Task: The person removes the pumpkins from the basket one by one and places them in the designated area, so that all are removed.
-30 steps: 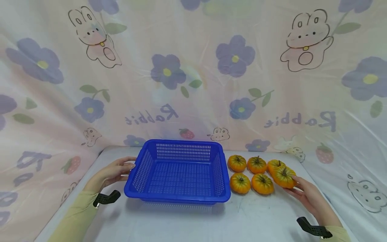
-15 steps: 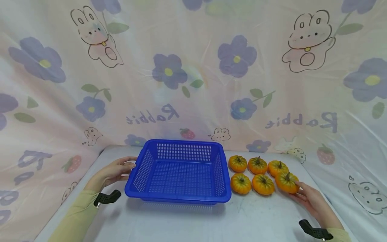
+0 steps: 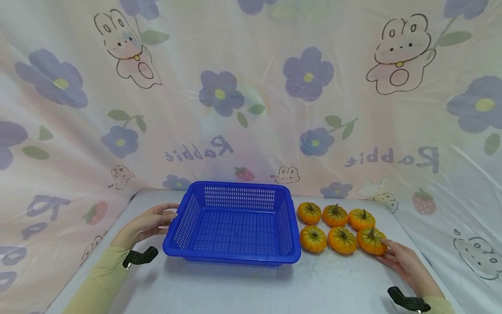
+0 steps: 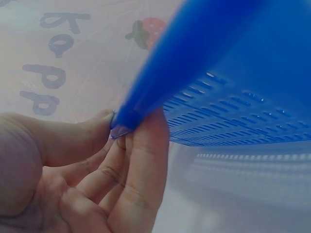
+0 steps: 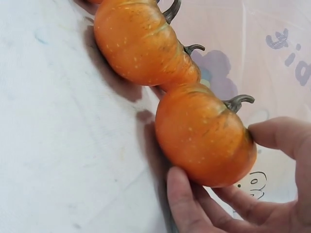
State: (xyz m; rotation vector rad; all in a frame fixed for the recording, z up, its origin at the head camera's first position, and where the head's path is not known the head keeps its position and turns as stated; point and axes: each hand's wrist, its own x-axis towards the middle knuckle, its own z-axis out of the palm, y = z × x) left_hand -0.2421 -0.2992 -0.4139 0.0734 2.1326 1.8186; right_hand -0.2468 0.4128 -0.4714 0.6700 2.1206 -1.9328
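Left hand (image 3: 150,221) pinches blue basket (image 3: 235,257) rim, thumb above, fingers below. Right hand (image 3: 404,261) fingers curl round near-right mini pumpkin (image 3: 370,241) on desk (image 3: 337,283).

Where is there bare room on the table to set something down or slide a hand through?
The white table is bare in front of the blue plastic slotted basket and the six small orange pumpkins. The basket's floor is bare too. The pumpkins crowd together right of the basket, the right hand on the near-right pumpkin; the left hand grips the basket's left rim.
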